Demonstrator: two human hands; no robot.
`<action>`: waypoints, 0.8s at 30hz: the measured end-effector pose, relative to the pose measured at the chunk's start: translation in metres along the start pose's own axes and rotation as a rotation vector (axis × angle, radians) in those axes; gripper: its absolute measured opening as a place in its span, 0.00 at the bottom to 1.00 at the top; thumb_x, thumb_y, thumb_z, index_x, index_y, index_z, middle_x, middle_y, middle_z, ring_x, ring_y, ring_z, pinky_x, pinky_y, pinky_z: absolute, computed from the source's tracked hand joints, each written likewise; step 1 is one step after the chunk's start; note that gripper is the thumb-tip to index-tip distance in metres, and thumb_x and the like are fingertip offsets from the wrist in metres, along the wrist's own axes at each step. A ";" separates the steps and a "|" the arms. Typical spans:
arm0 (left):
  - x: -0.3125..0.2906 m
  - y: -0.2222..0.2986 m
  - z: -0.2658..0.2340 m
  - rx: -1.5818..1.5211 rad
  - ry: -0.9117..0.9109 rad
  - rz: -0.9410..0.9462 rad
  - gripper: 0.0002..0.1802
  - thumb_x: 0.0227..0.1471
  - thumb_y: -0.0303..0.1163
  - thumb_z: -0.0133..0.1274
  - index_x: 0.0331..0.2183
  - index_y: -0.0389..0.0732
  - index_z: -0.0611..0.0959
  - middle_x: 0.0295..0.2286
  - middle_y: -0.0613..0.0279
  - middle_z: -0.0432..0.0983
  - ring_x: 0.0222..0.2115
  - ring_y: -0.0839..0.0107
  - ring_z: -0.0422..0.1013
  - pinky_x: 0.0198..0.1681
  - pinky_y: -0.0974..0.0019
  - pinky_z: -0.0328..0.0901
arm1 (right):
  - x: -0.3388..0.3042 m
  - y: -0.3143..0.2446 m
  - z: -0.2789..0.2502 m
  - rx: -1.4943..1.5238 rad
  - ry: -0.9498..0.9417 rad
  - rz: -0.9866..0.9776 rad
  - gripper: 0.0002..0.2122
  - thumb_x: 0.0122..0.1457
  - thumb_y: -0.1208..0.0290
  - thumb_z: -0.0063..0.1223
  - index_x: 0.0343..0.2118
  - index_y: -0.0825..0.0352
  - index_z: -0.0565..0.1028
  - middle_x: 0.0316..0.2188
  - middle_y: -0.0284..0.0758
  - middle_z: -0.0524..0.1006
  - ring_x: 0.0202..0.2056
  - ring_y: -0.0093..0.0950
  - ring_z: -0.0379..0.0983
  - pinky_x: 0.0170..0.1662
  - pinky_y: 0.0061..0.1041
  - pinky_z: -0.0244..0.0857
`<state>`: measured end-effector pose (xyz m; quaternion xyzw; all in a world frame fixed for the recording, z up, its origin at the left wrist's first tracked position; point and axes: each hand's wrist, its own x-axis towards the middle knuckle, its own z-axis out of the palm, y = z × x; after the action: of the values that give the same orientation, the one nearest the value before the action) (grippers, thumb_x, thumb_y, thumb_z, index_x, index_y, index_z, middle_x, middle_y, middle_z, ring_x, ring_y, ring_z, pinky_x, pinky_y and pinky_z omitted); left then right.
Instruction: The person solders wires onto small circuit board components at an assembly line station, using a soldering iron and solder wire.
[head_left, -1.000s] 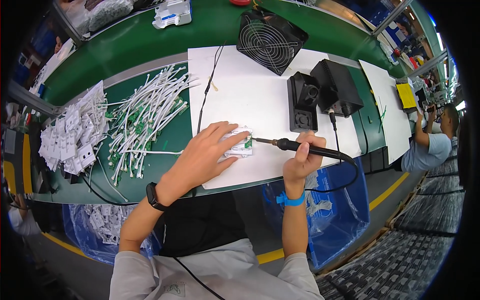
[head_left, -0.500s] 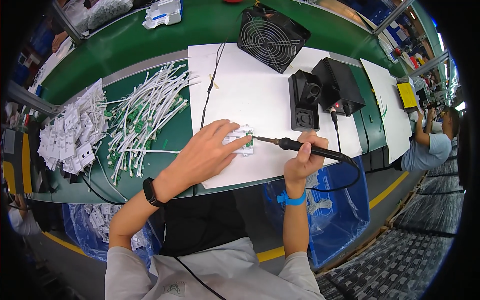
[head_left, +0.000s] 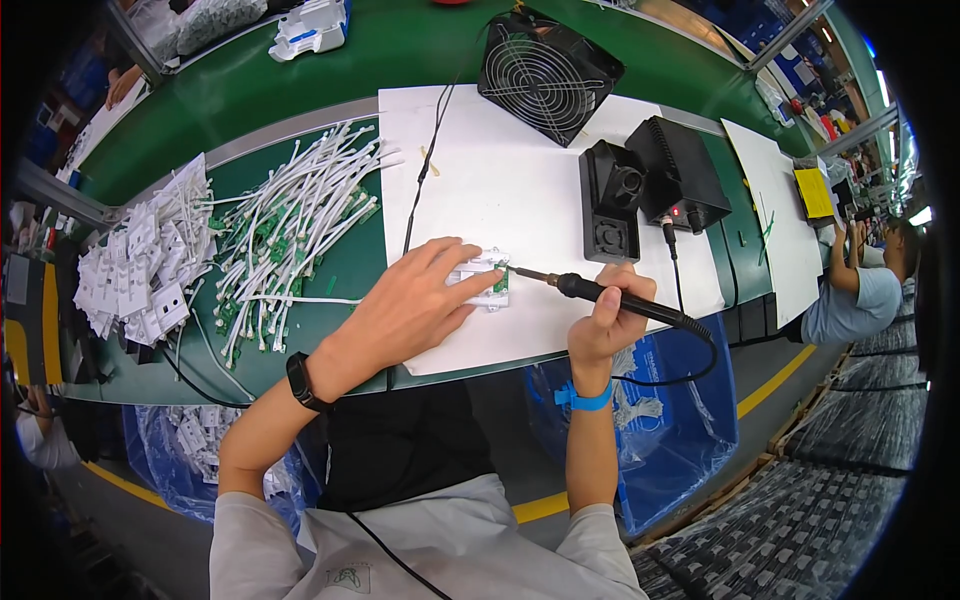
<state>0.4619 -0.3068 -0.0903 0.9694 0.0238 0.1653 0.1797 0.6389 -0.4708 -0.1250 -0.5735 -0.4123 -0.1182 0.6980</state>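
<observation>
Soldering is the step in hand: the right hand [head_left: 608,318] is closing in a pen-like grip on the black-handled soldering iron [head_left: 600,295], its metal tip touching the small white plastic part with a green circuit board [head_left: 487,280] on the white paper sheet [head_left: 500,190] covering the worktop [head_left: 330,50]. The left hand [head_left: 405,312] is lying flat, fingers spread, pressing that part down. Next, I judge, calls for a steady tip and a firm hold.
</observation>
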 end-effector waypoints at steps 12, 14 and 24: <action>0.002 -0.002 -0.003 -0.019 -0.014 0.000 0.24 0.52 0.29 0.62 0.52 0.47 0.82 0.53 0.54 0.72 0.56 0.52 0.67 0.58 0.55 0.66 | -0.002 0.002 -0.005 0.010 0.100 -0.010 0.09 0.64 0.67 0.44 0.32 0.66 0.64 0.19 0.31 0.61 0.21 0.19 0.53 0.26 0.20 0.49; 0.002 -0.002 -0.005 -0.023 -0.023 0.004 0.24 0.52 0.28 0.62 0.52 0.47 0.82 0.53 0.54 0.72 0.56 0.52 0.67 0.58 0.55 0.66 | -0.001 0.000 -0.004 0.017 0.098 -0.012 0.09 0.64 0.66 0.45 0.32 0.67 0.64 0.19 0.31 0.61 0.21 0.18 0.52 0.25 0.20 0.48; 0.005 -0.002 -0.009 -0.082 -0.056 -0.030 0.22 0.54 0.28 0.60 0.52 0.48 0.82 0.53 0.53 0.72 0.57 0.52 0.67 0.58 0.55 0.66 | -0.003 -0.003 -0.004 0.105 -0.008 -0.036 0.10 0.64 0.67 0.47 0.32 0.70 0.64 0.18 0.31 0.61 0.20 0.19 0.55 0.23 0.21 0.48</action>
<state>0.4637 -0.3010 -0.0814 0.9651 0.0266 0.1361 0.2222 0.6373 -0.4761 -0.1249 -0.5288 -0.4313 -0.1065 0.7232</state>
